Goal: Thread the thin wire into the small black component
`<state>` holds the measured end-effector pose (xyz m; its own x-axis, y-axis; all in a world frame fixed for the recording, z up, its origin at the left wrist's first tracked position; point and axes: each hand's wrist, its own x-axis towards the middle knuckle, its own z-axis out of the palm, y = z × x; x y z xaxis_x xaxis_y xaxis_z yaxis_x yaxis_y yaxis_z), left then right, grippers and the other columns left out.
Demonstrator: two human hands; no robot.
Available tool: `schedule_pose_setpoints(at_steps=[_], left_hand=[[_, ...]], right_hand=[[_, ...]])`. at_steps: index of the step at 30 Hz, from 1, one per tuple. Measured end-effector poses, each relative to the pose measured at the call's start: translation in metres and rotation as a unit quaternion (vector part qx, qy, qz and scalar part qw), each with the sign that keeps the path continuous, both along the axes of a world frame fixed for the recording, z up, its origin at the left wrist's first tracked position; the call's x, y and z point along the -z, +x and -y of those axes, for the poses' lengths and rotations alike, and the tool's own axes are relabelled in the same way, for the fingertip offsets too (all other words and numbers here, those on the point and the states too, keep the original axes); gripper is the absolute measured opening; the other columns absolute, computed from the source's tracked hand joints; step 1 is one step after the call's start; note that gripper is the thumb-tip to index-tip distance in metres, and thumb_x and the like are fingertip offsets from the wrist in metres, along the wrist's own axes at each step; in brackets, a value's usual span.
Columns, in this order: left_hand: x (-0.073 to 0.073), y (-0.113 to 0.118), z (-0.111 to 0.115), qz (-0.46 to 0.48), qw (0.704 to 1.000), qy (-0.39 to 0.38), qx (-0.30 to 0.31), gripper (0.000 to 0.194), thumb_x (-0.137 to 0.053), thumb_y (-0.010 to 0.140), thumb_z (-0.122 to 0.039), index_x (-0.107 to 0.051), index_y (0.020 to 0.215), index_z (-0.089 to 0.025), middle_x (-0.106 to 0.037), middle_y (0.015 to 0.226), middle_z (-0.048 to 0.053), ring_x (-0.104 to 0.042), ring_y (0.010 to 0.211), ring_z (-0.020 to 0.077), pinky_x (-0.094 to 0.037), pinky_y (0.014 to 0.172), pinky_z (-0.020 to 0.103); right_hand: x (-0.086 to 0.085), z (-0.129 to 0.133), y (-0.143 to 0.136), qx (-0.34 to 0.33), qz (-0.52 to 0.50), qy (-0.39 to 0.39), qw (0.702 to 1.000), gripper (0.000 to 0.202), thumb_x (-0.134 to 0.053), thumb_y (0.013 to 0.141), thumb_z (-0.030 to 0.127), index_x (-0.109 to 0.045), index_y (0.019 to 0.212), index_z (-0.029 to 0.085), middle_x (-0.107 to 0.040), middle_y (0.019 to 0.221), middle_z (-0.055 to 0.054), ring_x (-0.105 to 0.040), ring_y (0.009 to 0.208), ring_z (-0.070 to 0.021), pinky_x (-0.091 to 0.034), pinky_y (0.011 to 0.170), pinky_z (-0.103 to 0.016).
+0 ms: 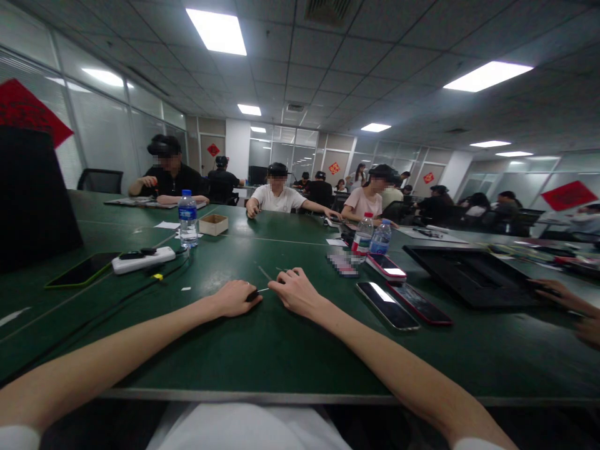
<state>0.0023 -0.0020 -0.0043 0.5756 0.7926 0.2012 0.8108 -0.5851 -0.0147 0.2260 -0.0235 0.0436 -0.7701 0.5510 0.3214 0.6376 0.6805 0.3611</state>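
Observation:
My left hand (237,298) rests low over the green table, its fingers curled around a slim tool with a dark handle (253,295). A thin pale shaft (264,289) sticks out of that handle toward the right. Close by on the right, my right hand (297,292) is closed with thumb and fingertips pinched near the shaft's end. Whatever is between those fingertips is too small to make out. Just beyond them a thin greyish strip (265,273) shows faintly; whether it is held or lies on the table is unclear.
On the left are a white power strip (143,260), a phone (83,270), a water bottle (188,219) and a small open box (214,225). Several phones (388,305), two bottles (362,234) and a black tray-like panel (469,275) lie right. A neighbour's hands (569,303) touch the panel.

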Motion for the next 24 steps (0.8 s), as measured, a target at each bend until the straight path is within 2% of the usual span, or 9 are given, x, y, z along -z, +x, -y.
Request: schedule_pose_setpoints(at_steps=[3, 6, 24], left_hand=[[0.0003, -0.0003, -0.0002, 0.0, 1.0, 0.001, -0.002, 0.049, -0.032, 0.091, -0.055, -0.065, 0.089, -0.018, -0.069, 0.084, 0.01, -0.064, 0.075, 0.0225, -0.046, 0.069, 0.032], [0.0006, -0.0009, -0.0004, 0.003, 1.0, -0.003, -0.002, 0.049, -0.032, 0.091, -0.054, -0.064, 0.088, -0.018, -0.068, 0.085, 0.011, -0.064, 0.075, 0.0224, -0.046, 0.07, 0.032], [-0.0041, 0.0004, 0.0039, 0.002, 1.0, -0.003, -0.007, 0.05, -0.031, 0.091, -0.055, -0.065, 0.087, -0.018, -0.068, 0.084, 0.011, -0.064, 0.075, 0.0231, -0.046, 0.068, 0.032]], right_hand=[[0.0003, -0.0006, 0.0008, 0.006, 0.008, -0.022, 1.0, 0.024, -0.042, 0.093, 0.023, -0.057, 0.113, 0.024, -0.057, 0.105, -0.009, -0.055, 0.086, -0.0174, -0.033, 0.075, -0.031], [-0.0002, -0.0007, 0.0012, 0.001, 0.009, -0.027, 1.0, 0.024, -0.043, 0.094, 0.025, -0.057, 0.114, 0.023, -0.057, 0.104, -0.009, -0.056, 0.084, -0.016, -0.032, 0.07, -0.028], [0.0014, -0.001, 0.0016, -0.048, -0.026, 0.007, 0.998, 0.021, -0.044, 0.094, 0.025, -0.062, 0.103, 0.019, -0.061, 0.101, -0.009, -0.054, 0.087, -0.0161, -0.031, 0.074, -0.029]])
